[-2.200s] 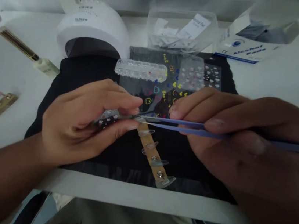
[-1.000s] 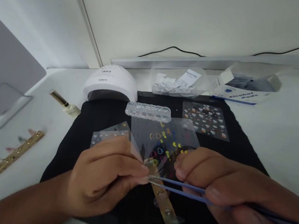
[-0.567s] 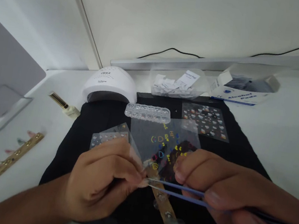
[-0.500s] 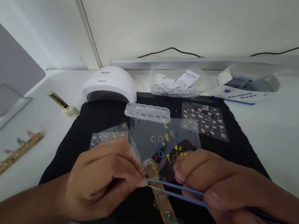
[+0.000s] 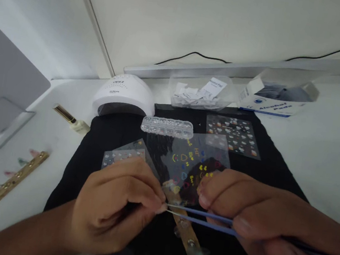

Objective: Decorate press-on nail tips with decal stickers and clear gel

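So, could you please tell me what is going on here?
A person's right hand holds blue tweezers, their tips parted at the pinched fingers of the left hand; whether those fingers grip anything is hard to tell. Beneath the tweezers, a wooden strip bearing clear nail-shaped pieces runs over a black mat, near a clear sheet with colourful drawings.

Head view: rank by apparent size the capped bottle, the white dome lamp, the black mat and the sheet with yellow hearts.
Largest to smallest:
1. Black mat
2. Sheet with yellow hearts
3. White dome lamp
4. Capped bottle
Mat and sheet are partly covered.
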A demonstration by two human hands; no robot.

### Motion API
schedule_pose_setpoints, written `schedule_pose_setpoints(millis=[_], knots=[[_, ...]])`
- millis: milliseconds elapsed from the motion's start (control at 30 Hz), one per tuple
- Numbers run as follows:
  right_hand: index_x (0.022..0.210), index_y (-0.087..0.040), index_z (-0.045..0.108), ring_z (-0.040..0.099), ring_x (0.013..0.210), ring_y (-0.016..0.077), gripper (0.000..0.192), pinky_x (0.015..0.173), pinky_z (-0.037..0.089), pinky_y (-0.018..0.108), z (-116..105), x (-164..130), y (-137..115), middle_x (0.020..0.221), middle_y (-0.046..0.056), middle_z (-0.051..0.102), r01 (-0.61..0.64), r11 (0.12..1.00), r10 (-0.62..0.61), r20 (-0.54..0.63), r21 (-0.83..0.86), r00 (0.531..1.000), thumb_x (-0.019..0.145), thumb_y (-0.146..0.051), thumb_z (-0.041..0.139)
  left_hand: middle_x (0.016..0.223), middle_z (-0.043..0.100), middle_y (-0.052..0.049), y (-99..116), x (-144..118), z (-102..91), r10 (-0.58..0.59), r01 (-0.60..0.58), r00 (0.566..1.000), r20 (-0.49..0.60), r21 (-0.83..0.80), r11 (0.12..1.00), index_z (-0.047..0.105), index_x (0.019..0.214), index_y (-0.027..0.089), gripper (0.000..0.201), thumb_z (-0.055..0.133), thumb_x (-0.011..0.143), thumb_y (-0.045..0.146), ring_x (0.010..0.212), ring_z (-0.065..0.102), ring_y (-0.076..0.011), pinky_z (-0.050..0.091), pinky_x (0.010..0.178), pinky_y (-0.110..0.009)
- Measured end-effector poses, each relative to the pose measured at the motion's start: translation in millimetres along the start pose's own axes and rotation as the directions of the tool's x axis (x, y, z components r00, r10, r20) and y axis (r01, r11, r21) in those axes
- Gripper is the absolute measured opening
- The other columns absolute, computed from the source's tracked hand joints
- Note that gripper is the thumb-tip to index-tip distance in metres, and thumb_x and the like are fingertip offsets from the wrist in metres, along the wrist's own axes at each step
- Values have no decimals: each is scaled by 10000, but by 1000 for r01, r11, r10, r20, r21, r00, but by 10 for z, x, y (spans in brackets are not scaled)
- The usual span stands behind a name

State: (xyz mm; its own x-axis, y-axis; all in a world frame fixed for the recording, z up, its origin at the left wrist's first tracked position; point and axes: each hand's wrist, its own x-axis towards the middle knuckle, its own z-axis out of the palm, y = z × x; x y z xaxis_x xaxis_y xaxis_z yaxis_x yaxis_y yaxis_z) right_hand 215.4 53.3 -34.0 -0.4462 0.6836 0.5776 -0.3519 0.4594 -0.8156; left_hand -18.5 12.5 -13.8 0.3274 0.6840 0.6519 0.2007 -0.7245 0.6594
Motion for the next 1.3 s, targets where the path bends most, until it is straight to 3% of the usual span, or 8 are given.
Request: schedule_pose_setpoints(millis=[100,400,567,900,1300], knots=[[1157,-294,708,695,849,221,245,878,579,426,-17,2,2,883,63,702,2,1000,0,70,-29,998,989,-297,529,838,687,-82,-10,-1,2,7,-7,1000,1,-1,1000,641,921,92,213,652,799,-81,762,667,-148,579,687,-286],[1189,-285,686,694,833,239,261,844,588,464,-45,1,-16,888,79,697,-2,1000,4,118,-13,993,994,-304,514,832,689,-74,5,-5,4,-20,20,1000,-3,10,1000,636,922,101,205,663,810,-68,757,665,-140,575,687,-272],[1182,-279,693,694,831,241,259,844,583,470,-38,2,9,882,85,698,5,1000,-3,101,-17,995,993,-299,516,805,687,-68,23,-3,11,-78,78,997,-13,-12,997,634,923,110,187,673,822,-43,755,659,-129,564,684,-241],[1153,-285,715,687,820,215,246,842,575,432,-7,7,-21,855,66,697,-6,1000,8,49,-24,999,996,-279,526,794,681,-56,19,5,33,-84,84,996,-36,-19,996,630,917,119,179,701,826,-17,740,655,-125,557,677,-232],[1058,-292,764,668,755,225,238,706,590,437,63,115,-20,785,68,683,-73,997,75,-46,38,996,992,-280,536,810,683,-60,-50,-42,34,-127,123,991,-41,-72,990,657,960,111,197,730,821,-8,756,654,-146,555,686,-280]])
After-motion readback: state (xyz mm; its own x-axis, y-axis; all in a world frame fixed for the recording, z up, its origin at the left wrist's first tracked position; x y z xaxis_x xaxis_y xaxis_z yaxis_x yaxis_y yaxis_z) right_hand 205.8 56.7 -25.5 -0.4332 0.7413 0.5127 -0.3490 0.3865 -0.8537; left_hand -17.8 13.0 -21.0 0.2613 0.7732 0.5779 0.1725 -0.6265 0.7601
